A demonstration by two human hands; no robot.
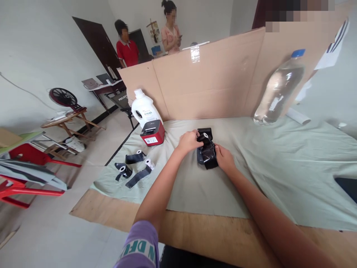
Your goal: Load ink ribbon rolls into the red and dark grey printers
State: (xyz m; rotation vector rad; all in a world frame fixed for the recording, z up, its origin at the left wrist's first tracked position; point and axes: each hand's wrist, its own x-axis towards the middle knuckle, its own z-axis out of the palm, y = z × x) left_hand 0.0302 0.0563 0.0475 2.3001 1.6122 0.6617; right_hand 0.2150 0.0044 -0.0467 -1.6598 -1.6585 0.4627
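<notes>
A small dark device that looks like a portable printer (200,157) lies on the green cloth with its lid (206,131) raised. My left hand (190,141) closes its thumb and fingers on a black paper roll (205,137) at the opening. From the roll a loose black strip (210,160) hangs forward over the device. My right hand (224,158) grips the device's right side, its thumb near the strip's edge; its other fingers are partly hidden. More black paper rolls (126,171) with unwound ends lie to the left.
Behind the rolls stand a red and black box-shaped printer (153,134) and a white jug (145,108). A cardboard panel (206,82) borders the back. At the right rear is a large clear bottle (281,89) with a blue cap. Two people (128,51) stand beyond the panel.
</notes>
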